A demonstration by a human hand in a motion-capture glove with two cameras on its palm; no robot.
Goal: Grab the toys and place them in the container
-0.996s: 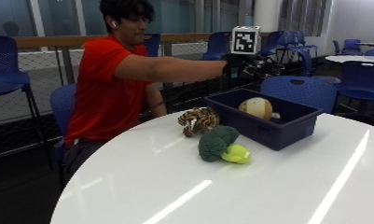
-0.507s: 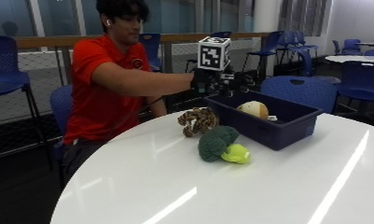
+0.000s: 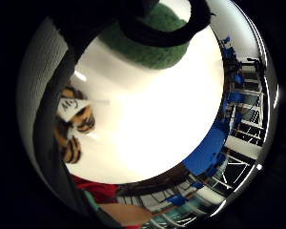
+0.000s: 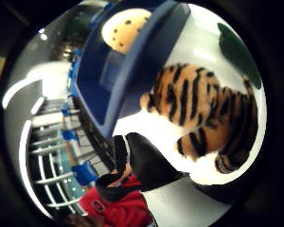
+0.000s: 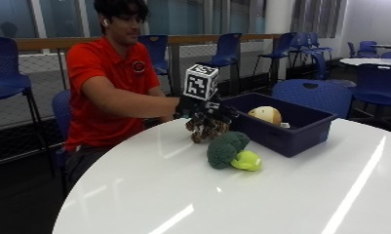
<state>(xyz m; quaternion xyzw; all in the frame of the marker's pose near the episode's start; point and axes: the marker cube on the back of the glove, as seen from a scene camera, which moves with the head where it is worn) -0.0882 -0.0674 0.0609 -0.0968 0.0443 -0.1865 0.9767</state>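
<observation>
A striped tiger toy (image 5: 205,132) lies on the white round table (image 5: 182,195), just left of the dark blue container (image 5: 292,127). My gloved right hand (image 5: 205,113) hovers right on top of it, fingers spread downward over its back, not closed round it. The thumb side palm view shows the tiger (image 4: 203,118) close under the palm beside the container wall (image 4: 128,80). A beige spotted toy (image 5: 266,115) lies inside the container. A green broccoli toy (image 5: 226,148) with a yellow-green part (image 5: 248,161) lies in front of the tiger.
Blue chairs (image 5: 315,95) stand behind the table and container. The person in a red shirt (image 5: 107,92) sits at the table's far left side. Bare white tabletop stretches toward the near edge.
The gloved hand has left the space above the container, moving left and down until it is over the tiger toy. The toys and the container have stayed put.
</observation>
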